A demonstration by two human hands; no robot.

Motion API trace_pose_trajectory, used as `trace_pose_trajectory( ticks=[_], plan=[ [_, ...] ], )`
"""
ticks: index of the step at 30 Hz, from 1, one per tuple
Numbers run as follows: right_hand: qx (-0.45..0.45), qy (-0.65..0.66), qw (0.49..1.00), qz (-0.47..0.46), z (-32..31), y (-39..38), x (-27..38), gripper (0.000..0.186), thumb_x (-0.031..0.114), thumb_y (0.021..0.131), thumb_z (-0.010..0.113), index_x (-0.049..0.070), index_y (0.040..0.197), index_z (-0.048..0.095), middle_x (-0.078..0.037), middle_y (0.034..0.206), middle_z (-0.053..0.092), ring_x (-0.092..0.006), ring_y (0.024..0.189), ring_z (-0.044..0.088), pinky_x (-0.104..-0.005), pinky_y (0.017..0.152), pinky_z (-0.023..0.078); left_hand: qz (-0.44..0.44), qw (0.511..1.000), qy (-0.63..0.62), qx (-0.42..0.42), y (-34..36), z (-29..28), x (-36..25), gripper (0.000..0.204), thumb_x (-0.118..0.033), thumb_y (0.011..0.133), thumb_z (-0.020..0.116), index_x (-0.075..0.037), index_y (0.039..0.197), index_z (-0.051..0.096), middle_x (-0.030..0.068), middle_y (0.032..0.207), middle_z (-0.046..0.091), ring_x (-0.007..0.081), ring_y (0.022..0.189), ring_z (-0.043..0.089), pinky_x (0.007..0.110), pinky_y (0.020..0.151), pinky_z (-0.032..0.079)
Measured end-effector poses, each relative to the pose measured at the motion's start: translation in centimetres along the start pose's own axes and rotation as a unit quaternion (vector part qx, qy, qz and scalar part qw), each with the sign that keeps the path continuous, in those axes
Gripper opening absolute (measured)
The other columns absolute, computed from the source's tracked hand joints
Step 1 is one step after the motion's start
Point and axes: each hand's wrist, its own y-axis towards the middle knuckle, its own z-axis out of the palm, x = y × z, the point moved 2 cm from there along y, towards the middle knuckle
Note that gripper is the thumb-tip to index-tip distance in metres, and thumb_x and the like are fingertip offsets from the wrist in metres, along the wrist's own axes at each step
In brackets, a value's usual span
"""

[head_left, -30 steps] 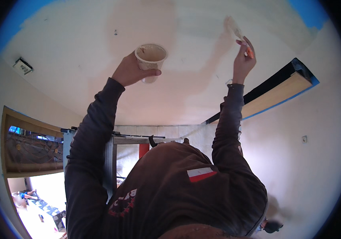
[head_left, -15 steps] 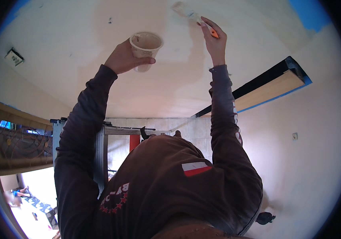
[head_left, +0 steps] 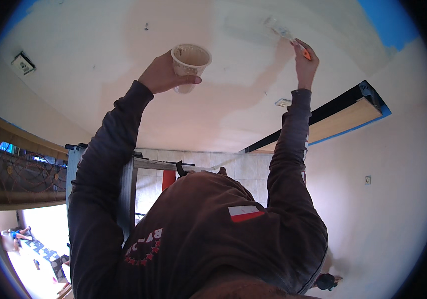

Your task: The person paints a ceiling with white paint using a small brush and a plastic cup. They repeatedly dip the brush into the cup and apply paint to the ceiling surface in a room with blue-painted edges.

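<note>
Cup (head_left: 191,59): left hand (head_left: 165,74) wrapped round it, rim up, presumably against spills.
Brush (head_left: 283,33): right hand (head_left: 306,53) pinching it, tip toward ceiling (head_left: 243,65); contact unclear.

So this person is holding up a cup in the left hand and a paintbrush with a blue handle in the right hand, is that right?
Not quite: the paintbrush has an orange handle, not a blue one, as the head view shows. The right hand does hold it, and the left hand holds the cup.
</note>
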Motion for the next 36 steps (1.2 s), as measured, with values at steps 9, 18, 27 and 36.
trace_pose_trajectory(
  ticks=[9,18,27,36],
  plan=[
    [-0.022,0.113,0.991,0.069,-0.8,-5.0,3.6,0.027,0.008,0.095,0.066,0.002,0.12,0.07,-0.005,0.094,0.075,0.0011,0.062,0.044,-0.0151,0.052,0.035,-0.013,1.0,-0.002,0.004,-0.2,0.0,-0.3,0.082,-0.048,0.07,0.087,-0.003,0.131,0.056,0.0137,0.122,0.068,0.028,0.112,0.066,0.039,0.097,0.053],
    [0.142,0.102,0.981,0.081,6.6,-7.8,4.5,0.016,0.01,0.096,0.066,0.0,0.106,0.073,-0.003,0.091,0.071,-0.003,0.063,0.048,-0.0195,0.055,0.038,-0.007,1.0,-0.002,0.007,0.0,0.0,0.1,0.082,-0.048,0.07,0.088,-0.003,0.131,0.056,0.0136,0.121,0.068,0.0287,0.111,0.067,0.039,0.096,0.053],
    [0.152,0.125,0.977,0.087,11.4,-8.8,2.2,0.023,0.016,0.096,0.067,0.003,0.115,0.073,0.0,0.084,0.068,-0.0036,0.059,0.048,-0.0212,0.053,0.041,-0.008,1.0,-0.014,0.005,-0.1,0.0,-0.5,0.082,-0.048,0.07,0.088,-0.002,0.131,0.056,0.014,0.122,0.068,0.0289,0.112,0.066,0.039,0.098,0.052],
    [0.096,0.048,0.991,0.081,11.3,-7.7,-1.5,0.024,0.017,0.092,0.073,0.006,0.113,0.075,0.003,0.068,0.059,-0.005,0.056,0.05,-0.0234,0.051,0.043,-0.016,0.999,-0.023,0.015,-0.1,0.0,-0.3,0.082,-0.048,0.07,0.088,-0.003,0.131,0.056,0.0128,0.122,0.068,0.0271,0.114,0.066,0.04,0.098,0.052]
  ],
)
